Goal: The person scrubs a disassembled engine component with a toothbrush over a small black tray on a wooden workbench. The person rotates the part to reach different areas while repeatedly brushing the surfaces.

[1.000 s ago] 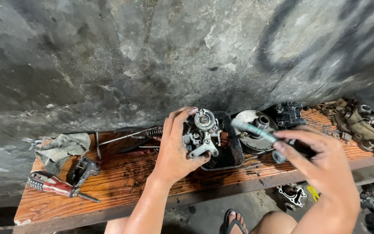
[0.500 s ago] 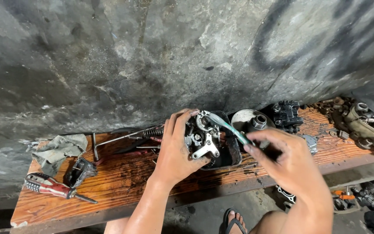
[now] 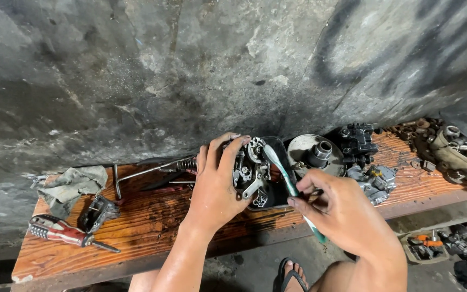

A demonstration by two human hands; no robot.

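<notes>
My left hand (image 3: 215,186) grips a grimy metal engine part (image 3: 251,172) and holds it tilted over a black tray (image 3: 278,189) on the wooden bench (image 3: 141,227). A teal and white toothbrush (image 3: 287,181) is pinched in my right hand (image 3: 347,213). Its bristle head rests on the top of the metal part. My right hand sits just right of the part, in front of the bench edge.
A red-handled screwdriver (image 3: 60,231), a small black part (image 3: 97,212) and a grey rag (image 3: 71,184) lie at the left. A bent metal rod with a spring (image 3: 152,170) lies behind. A round metal housing (image 3: 314,152) and dark engine parts (image 3: 360,143) crowd the right. The concrete wall (image 3: 217,70) rises behind.
My right hand has moved left with the toothbrush, bringing its head onto the metal part. My left hand has kept its grip on the part.
</notes>
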